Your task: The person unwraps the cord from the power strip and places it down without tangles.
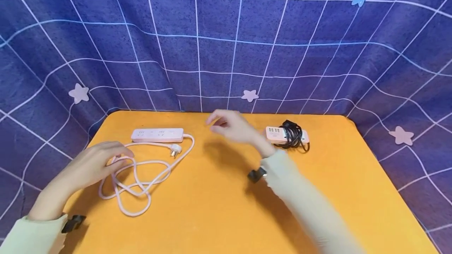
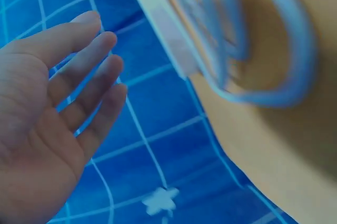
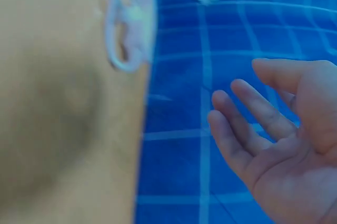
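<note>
A white power strip (image 1: 157,135) lies at the back left of the table, its white cord (image 1: 131,214) looped loosely in front of it. The cord's plug (image 1: 175,149) rests just below the strip. My left hand (image 1: 97,164) hovers over the left side of the cord loops, fingers spread and relaxed, holding nothing in the left wrist view. Near the middle of the table, my right hand (image 1: 233,126) is raised above the surface with fingers loosely bent and an empty palm. To its right sits a second white power strip (image 1: 274,133) with a black cord (image 1: 293,134) bundled around it.
The orange tabletop (image 1: 212,214) ends at a back edge against a dark blue curtain (image 1: 219,54) with white grid lines and stars, which also hangs along both sides. A black wrist strap piece (image 1: 256,174) shows below the right sleeve.
</note>
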`<state>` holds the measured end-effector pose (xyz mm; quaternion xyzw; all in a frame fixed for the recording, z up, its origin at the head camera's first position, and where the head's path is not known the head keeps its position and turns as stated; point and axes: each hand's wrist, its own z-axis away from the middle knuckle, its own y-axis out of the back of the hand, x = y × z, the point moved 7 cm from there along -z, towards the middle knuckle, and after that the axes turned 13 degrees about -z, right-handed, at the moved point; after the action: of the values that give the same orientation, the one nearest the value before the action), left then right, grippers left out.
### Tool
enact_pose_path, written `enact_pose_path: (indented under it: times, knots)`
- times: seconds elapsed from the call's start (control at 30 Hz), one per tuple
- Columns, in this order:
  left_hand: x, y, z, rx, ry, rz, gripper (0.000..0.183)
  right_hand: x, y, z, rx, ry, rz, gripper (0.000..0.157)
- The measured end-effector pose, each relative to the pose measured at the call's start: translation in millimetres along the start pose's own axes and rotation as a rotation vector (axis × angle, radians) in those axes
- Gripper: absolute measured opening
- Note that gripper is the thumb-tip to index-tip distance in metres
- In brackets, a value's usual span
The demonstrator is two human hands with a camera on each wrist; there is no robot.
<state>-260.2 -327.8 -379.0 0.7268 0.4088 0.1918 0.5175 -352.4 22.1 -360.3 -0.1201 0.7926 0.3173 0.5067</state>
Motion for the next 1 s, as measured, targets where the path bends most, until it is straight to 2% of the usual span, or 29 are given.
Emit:
enact_pose_path:
  times: [0.13, 0.23, 0.37, 0.5, 0.6, 0.67, 0.83, 1.0]
  knots:
    - [13.0, 13.2, -29.8, 0.048, 0.009, 0.025, 0.037, -18.6, 53.9, 41.7, 0.123, -0.003, -0.024, 0.014]
    - [24.4, 21.2, -47.3, 0.078, 0.016, 0.049, 0.034, -23.6, 90.0, 72.7, 0.217, -0.02, -0.018, 0.013]
    - [37.6, 25.9, -66.1, 0.121, 0.037, 0.077, 0.03, -20.2, 130.3, 111.2, 0.332, -0.034, 0.002, 0.011]
    - [49.5, 29.5, -88.2, 0.188, 0.055, 0.119, 0.026, -8.9, 163.1, 150.6, 0.437, -0.053, 0.005, 0.016]
    - [58.0, 33.0, -104.6, 0.244, 0.065, 0.168, 0.024, 0.0, 178.8, 172.0, 0.496, -0.048, -0.038, 0.021]
    - [65.9, 34.1, -116.4, 0.274, 0.062, 0.206, 0.023, 6.4, 186.3, 183.2, 0.532, -0.038, -0.117, 0.021]
    - [94.6, 30.3, -146.2, 0.289, 0.034, 0.307, 0.022, 26.6, 197.8, 205.7, 0.612, -0.01, -0.264, 0.021]
    - [123.2, 20.9, -171.0, 0.28, 0.05, 0.394, 0.02, 47.8, 202.0, 219.8, 0.675, -0.036, -0.243, 0.019]
